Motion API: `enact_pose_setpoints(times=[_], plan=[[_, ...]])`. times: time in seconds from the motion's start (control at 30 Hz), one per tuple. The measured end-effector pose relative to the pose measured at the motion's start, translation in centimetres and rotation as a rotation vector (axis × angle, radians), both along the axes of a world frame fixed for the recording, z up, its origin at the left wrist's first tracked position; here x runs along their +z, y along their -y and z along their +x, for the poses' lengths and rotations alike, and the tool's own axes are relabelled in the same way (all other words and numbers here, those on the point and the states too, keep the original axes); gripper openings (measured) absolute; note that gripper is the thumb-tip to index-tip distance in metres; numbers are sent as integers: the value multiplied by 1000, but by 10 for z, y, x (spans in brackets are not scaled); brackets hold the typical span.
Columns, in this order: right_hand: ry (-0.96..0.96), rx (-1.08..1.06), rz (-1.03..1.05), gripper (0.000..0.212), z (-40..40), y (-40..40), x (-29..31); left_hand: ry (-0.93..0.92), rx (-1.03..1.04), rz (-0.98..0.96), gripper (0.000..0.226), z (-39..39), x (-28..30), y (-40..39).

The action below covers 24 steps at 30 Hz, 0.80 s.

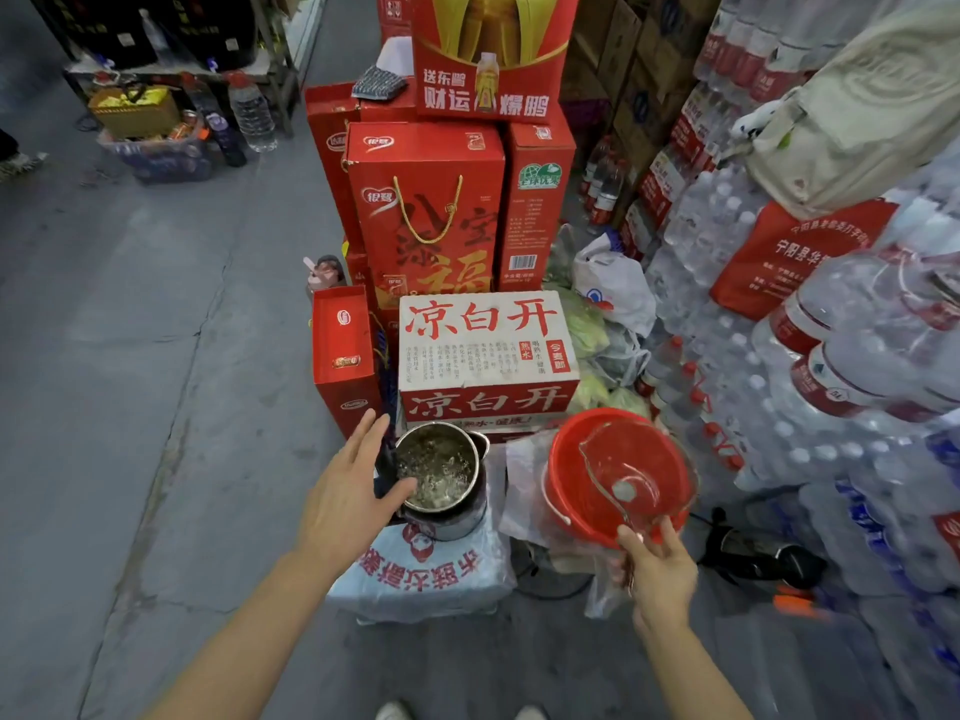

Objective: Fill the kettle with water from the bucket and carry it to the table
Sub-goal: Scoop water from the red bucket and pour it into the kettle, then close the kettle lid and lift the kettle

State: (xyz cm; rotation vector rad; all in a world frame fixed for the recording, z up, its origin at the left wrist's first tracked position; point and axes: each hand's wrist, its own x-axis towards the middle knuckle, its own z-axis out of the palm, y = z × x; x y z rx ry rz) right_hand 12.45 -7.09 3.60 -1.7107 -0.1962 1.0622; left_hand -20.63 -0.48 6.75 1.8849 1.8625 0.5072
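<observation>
A steel kettle (441, 475) stands lidless on a white wrapped pack (421, 574), with water visible inside it. My left hand (348, 491) hovers open just left of the kettle's rim, thumb near the edge. To the right sits a red bucket (566, 459). My right hand (660, 569) grips a clear glass lid (634, 475) by its near edge and holds it tilted over the bucket's mouth.
Red gift boxes (431, 210) and a white and red carton (488, 350) are stacked right behind the kettle. Shrink-wrapped bottled water packs (810, 356) fill the right side. A black cable and appliance (758, 558) lie by the bucket. Grey concrete floor (130, 356) stretches left.
</observation>
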Motion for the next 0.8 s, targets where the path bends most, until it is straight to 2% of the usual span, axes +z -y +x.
enact_pose_setpoints(times=[0.13, 0.3, 0.37, 0.43, 0.5, 0.53, 0.6, 0.7, 0.8], plan=[[34, 25, -97, 66, 24, 5, -25, -20, 38, 9, 86, 2, -2, 1], [138, 174, -226, 55, 37, -6, -58, -31, 85, -8, 85, 12, 1, 4], [373, 312, -350, 47, 36, -8, -57, -23, 99, -8, 84, 17, 3, 5], [813, 465, -441, 44, 33, -5, -56, -28, 89, -6, 84, 24, 3, 3], [1084, 517, -286, 46, 20, -4, -52, -95, 52, -13, 87, 31, 3, -2], [1105, 545, -175, 46, 8, -4, -48, -153, 33, -8, 88, 35, 3, -4], [994, 654, -30, 45, -22, -9, -37, -238, 9, 3, 88, 43, 1, -9], [656, 771, 22, 50, -68, -23, -21, -303, -42, -8, 90, 56, -1, -19], [385, 729, 55, 52, -105, -43, -1, -355, -155, 4, 92, 63, -4, -26]])
